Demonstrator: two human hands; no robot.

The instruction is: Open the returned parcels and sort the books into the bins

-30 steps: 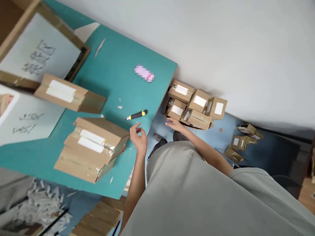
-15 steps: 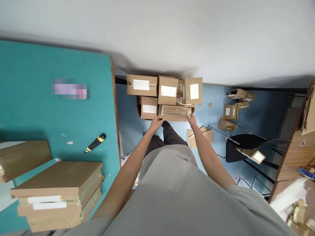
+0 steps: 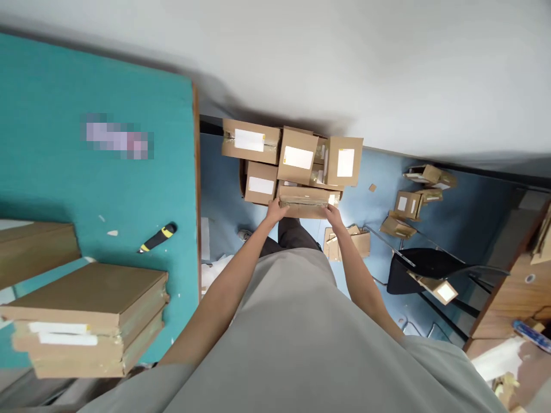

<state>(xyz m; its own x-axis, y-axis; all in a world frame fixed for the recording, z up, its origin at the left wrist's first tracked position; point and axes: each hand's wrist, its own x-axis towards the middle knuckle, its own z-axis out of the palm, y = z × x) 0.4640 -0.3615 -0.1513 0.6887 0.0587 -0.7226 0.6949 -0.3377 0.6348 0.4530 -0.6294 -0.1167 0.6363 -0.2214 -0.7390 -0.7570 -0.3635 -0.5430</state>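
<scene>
Both hands grip a long taped cardboard box (image 3: 303,201) at the front of a pile on the floor. My left hand (image 3: 276,211) is closed on its left end, and my right hand (image 3: 333,215) on its right end. Clear tape runs along the box's upper face, with a small white label near the right end. Behind it stand other labelled boxes: a wide carton (image 3: 251,152), a middle carton (image 3: 297,166) and a right-hand carton (image 3: 353,166). A smaller carton (image 3: 260,192) sits just left of the held box. The undersides of my fingers are hidden.
On the left, a green table (image 3: 129,189) carries a black-and-yellow utility knife (image 3: 158,237) and stacked flat boxes (image 3: 86,287). Flattened cardboard (image 3: 359,244) lies on the blue floor. To the right are a black chair (image 3: 413,269), several loose boxes (image 3: 407,203) and a wooden desk (image 3: 512,287).
The taped box has tilted towards me, showing more of its taped face, and my hands have shifted with it. The whole view has turned slightly.
</scene>
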